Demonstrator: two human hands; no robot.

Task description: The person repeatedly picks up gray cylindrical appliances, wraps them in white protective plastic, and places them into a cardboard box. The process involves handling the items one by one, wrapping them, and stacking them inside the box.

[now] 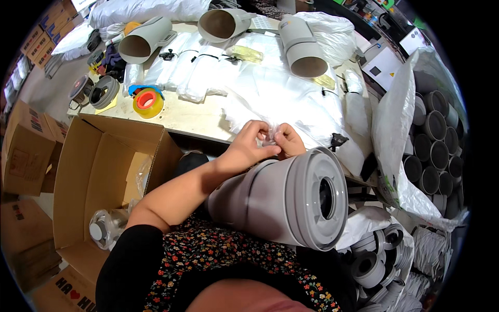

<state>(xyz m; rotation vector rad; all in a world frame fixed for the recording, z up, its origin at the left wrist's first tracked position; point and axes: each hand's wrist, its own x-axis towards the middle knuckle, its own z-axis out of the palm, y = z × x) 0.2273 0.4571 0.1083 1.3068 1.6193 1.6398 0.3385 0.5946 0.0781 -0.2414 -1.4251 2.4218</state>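
Observation:
A large grey plastic pipe fitting [267, 197] lies across my lap, its round flanged end with a dark centre hole turned to the right. Just beyond it, at the table's near edge, my left hand [250, 143] and my right hand [289, 141] are close together. Both pinch a thin, clear plastic bag [270, 136] between thumb and fingers. Its loose film seems to run into the white plastic sheets on the table, so I cannot tell its full outline. The fitting hides my right forearm.
On the table [195, 120] lie stacked clear bags [205, 70], yellow tape rolls [148, 103] and grey pipe fittings [302, 47]. An open cardboard box [78, 177] stands left, holding a bagged part. At right, a white sack [395, 130] holds several grey pipes; more grey fittings [368, 269] lie below.

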